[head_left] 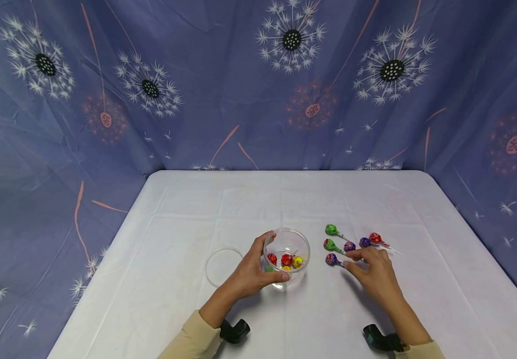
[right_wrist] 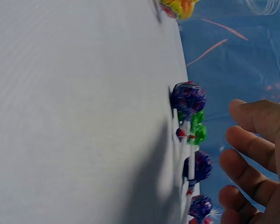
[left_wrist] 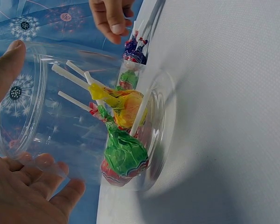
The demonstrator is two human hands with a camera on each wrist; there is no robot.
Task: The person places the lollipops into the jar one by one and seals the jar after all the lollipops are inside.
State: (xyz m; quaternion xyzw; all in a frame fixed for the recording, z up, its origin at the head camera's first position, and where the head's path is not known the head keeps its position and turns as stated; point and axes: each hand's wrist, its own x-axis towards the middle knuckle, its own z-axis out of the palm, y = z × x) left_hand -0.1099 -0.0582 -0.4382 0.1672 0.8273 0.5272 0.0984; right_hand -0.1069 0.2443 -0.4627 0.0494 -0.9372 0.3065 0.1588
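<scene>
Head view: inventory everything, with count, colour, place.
Backdrop cloth: 1, blue-purple with dandelions, behind and beside the table
Table: 1, white-covered, centre
Container: 1, clear, mid-table
Lollipops inside: several, exact count unclear; red, yellow, green
Round lid-like piece: 1, clear, table, left of container
Green lollipops: 2, table, right of container
Purple lollipops: 3, same group
Red lollipop: 1, same group, right end
Sleeves: 2, beige, bottom edge
Wrist devices: 2, black, one per wrist
Left hand: 1, bare, gripping container
Right hand: 1, bare, at nearest purple lollipop; contact unclear
</scene>
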